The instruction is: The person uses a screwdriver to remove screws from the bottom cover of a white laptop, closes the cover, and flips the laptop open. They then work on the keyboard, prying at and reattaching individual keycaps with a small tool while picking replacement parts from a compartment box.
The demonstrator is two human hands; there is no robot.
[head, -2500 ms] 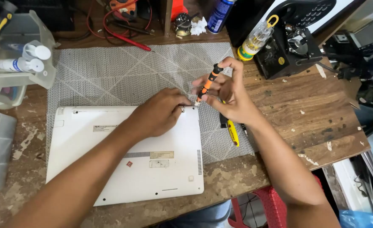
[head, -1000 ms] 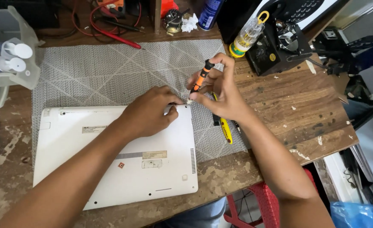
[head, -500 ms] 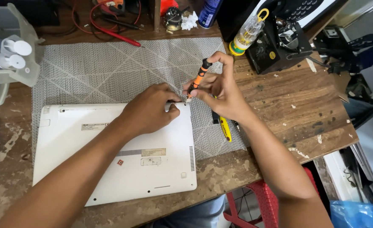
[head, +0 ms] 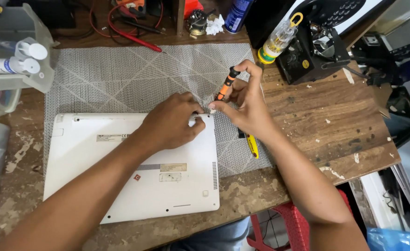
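A white laptop lies bottom side up on a grey woven mat. My left hand rests on its far right corner, fingers pressing the case. My right hand holds an orange and black screwdriver nearly upright, its tip down at that same corner, right beside my left fingertips. The tip itself is hidden by my fingers.
A yellow-handled tool lies on the mat under my right wrist. A clear bottle with a yellow cap and black equipment stand at the back right. Clear plastic bins with white bottles stand left. Red wires run along the back edge.
The view has shifted slightly. My right hand has tilted the screwdriver more upright over the laptop's corner; my left hand stays on the corner.
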